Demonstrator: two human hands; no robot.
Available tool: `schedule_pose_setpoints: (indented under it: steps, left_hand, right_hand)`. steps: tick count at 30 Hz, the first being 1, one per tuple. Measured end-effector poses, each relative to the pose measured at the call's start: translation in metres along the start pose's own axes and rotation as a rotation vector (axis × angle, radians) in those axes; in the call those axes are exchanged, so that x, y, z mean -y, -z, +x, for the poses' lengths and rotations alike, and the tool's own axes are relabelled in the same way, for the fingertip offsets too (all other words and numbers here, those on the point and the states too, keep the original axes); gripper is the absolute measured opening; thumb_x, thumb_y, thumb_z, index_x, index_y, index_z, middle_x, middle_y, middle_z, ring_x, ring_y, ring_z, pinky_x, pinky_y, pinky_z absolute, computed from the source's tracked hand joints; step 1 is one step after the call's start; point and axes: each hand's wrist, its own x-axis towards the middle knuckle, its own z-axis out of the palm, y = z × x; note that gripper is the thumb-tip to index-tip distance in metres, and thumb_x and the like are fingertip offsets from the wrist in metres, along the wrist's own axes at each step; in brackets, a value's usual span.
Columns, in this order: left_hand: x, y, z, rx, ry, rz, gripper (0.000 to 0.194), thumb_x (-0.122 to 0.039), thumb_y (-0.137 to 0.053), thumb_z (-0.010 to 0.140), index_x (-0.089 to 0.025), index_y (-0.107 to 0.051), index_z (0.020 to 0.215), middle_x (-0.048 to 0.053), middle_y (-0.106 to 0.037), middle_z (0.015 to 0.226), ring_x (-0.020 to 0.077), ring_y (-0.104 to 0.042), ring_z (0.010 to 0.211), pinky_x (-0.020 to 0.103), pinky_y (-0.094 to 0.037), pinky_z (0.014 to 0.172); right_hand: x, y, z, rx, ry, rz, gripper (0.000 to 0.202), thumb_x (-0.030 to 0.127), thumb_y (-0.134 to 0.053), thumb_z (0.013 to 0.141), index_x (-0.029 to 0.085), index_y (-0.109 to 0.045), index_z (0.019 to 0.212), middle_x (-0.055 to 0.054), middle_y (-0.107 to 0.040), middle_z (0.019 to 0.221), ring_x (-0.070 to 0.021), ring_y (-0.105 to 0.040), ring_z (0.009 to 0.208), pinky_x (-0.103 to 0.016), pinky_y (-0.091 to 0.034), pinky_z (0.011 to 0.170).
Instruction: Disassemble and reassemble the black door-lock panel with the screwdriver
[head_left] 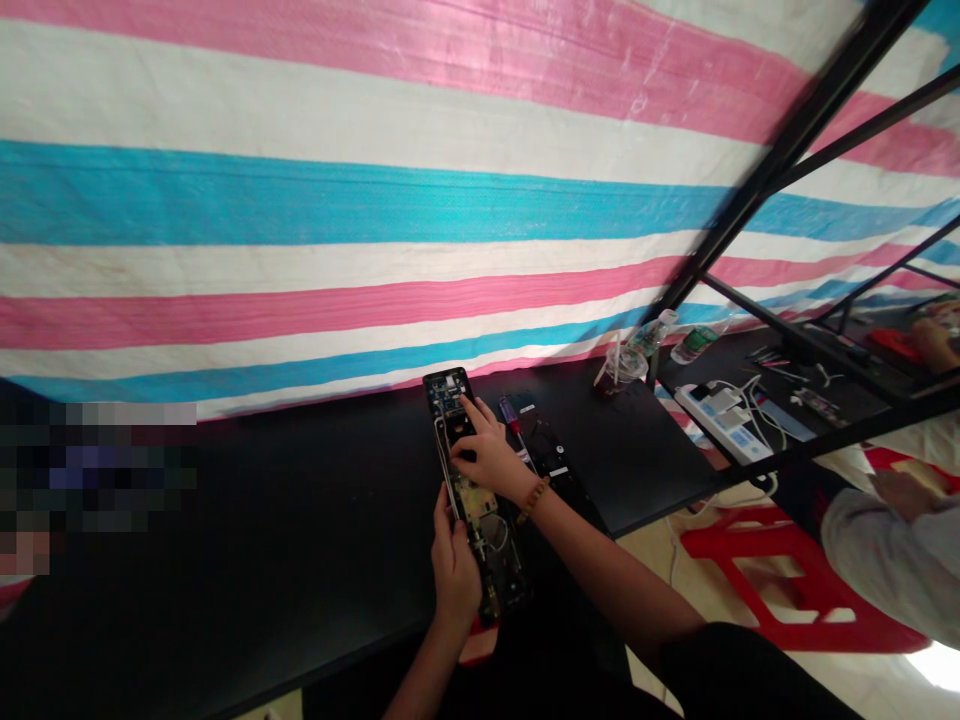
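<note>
A long, narrow black device lies opened on the black table, reaching over its near edge. Inside it show a blue-green circuit board at the far end, a yellowish board lower down and thin white and grey cables. Along the device's left side, my left hand grips the casing near its lower half. My right hand is over the middle, its index finger stretched to the upper board and the thumb held apart. Whether the fingertips press on anything is too small to tell. To the right lie a screwdriver and a dark panel.
A plastic cup with a straw and clear bottles stand at the back right. A white power strip with cables lies beyond the black metal frame. A red stool and a person's sleeve are at the right.
</note>
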Motion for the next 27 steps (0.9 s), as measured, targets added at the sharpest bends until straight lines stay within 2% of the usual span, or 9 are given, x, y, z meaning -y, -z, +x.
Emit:
schedule_pose_setpoints:
  steps: [6, 12, 21, 27]
  left_hand:
    - [0.003, 0.000, 0.000, -0.011, -0.011, -0.053, 0.052, -0.027, -0.037, 0.098, -0.023, -0.042, 0.150, 0.006, -0.053, 0.150, 0.0212, -0.049, 0.138, 0.035, -0.036, 0.116]
    - [0.000, 0.001, 0.001, -0.023, -0.028, -0.049, 0.052, -0.028, -0.038, 0.097, -0.020, -0.045, 0.149, 0.008, -0.051, 0.151, 0.0223, -0.047, 0.140, 0.034, -0.037, 0.116]
    - [0.002, 0.002, 0.001, -0.020, -0.025, -0.020, 0.052, -0.031, -0.039, 0.099, -0.020, -0.044, 0.149, 0.010, -0.059, 0.144, 0.0229, -0.056, 0.132, 0.035, -0.044, 0.111]
    - [0.008, 0.002, 0.001, -0.011, -0.041, -0.003, 0.051, -0.028, -0.036, 0.101, -0.021, -0.041, 0.151, 0.008, -0.051, 0.152, 0.0208, -0.046, 0.141, 0.033, -0.038, 0.116]
  right_hand:
    - [-0.001, -0.002, -0.001, 0.007, 0.046, -0.037, 0.015, 0.018, -0.064, 0.086, 0.022, -0.078, 0.089, -0.003, -0.011, 0.170, -0.0374, -0.004, 0.155, -0.057, -0.032, 0.109]
    - [0.003, -0.004, -0.003, -0.019, 0.047, -0.088, 0.011, 0.020, -0.066, 0.086, 0.022, -0.076, 0.085, -0.003, -0.010, 0.170, -0.0382, -0.003, 0.155, -0.059, -0.030, 0.107]
    - [0.011, -0.005, -0.002, -0.003, 0.045, -0.142, 0.005, 0.017, -0.066, 0.083, 0.018, -0.072, 0.083, -0.007, -0.005, 0.170, -0.0430, -0.001, 0.154, -0.059, -0.028, 0.108]
    - [0.019, 0.001, -0.003, 0.030, 0.031, -0.180, 0.005, 0.015, -0.065, 0.084, 0.017, -0.069, 0.084, -0.007, -0.004, 0.170, -0.0434, -0.001, 0.153, -0.061, -0.029, 0.108]
